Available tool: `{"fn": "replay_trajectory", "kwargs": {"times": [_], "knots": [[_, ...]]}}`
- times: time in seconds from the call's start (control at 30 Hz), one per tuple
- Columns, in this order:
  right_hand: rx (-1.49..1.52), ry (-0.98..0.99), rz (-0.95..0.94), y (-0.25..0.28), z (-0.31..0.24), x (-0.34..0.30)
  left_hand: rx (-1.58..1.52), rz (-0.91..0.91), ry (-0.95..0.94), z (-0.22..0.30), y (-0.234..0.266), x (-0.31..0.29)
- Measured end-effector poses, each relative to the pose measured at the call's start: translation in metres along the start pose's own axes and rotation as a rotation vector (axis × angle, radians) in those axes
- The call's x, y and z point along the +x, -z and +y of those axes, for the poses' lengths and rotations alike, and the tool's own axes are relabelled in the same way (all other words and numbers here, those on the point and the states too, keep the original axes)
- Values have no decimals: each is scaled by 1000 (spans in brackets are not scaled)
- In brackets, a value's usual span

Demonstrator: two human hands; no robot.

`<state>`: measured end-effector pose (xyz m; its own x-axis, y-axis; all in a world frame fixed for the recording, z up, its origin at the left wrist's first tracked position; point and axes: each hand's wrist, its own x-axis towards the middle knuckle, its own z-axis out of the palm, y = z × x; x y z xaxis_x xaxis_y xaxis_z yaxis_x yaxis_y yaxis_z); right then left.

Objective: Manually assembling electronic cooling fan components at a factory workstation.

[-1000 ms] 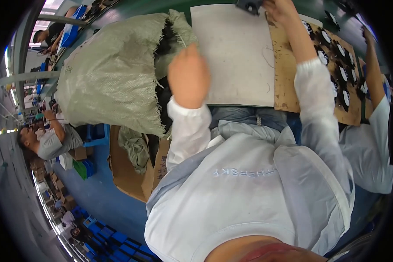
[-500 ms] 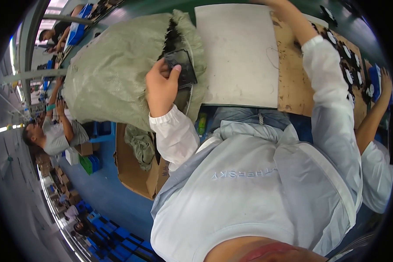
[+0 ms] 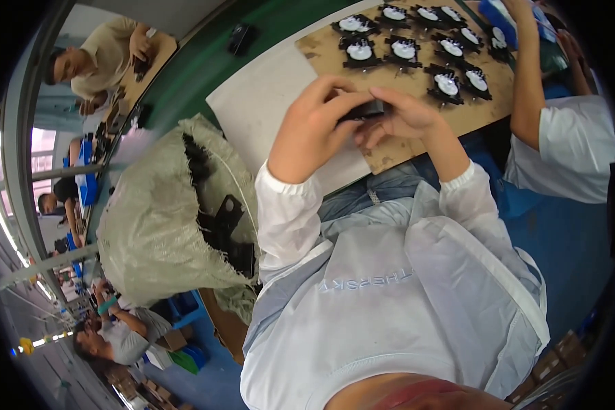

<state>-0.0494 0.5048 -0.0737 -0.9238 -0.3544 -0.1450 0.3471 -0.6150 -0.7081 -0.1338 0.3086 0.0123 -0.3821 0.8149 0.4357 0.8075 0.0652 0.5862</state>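
My left hand (image 3: 313, 128) and my right hand (image 3: 411, 116) meet above the work board. Between them is a small black plastic part (image 3: 367, 110), mostly covered by fingers. The left fingers wrap it from one side; the right thumb and fingers curl round its other end. To the left, a pale green woven sack (image 3: 150, 219) has a torn, frayed mouth, where black plastic parts (image 3: 227, 217) show. Several black assemblies with white discs (image 3: 403, 49) stand in rows on the brown board (image 3: 488, 109), beyond my right hand.
A white sheet (image 3: 249, 102) lies under my hands on the green bench (image 3: 270, 37). One black piece (image 3: 239, 39) sits on the bench's far side. At right, a co-worker's arm (image 3: 528, 75) reaches beside the board. A cardboard box (image 3: 222, 328) stands below the sack.
My left hand has left the sack's mouth with the black part and moved right. My right hand has come back from the far edge to meet it. The view has turned rightward.
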Motion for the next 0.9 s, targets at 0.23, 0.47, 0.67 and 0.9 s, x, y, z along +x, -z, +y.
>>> {"fn": "replay_trajectory", "kwargs": {"times": [0.23,0.47,0.67,0.9], "knots": [[134,333,89,43,37,-64,-142,-112,-392,-10,-56,46],[200,466,296,27,40,-69,-425,-40,-80,-42,-80,45],[216,360,193,26,41,-63,-396,-138,-55,-29,-82,46],[294,573,307,15,34,-69,-45,127,422,-122,-30,110]]}}
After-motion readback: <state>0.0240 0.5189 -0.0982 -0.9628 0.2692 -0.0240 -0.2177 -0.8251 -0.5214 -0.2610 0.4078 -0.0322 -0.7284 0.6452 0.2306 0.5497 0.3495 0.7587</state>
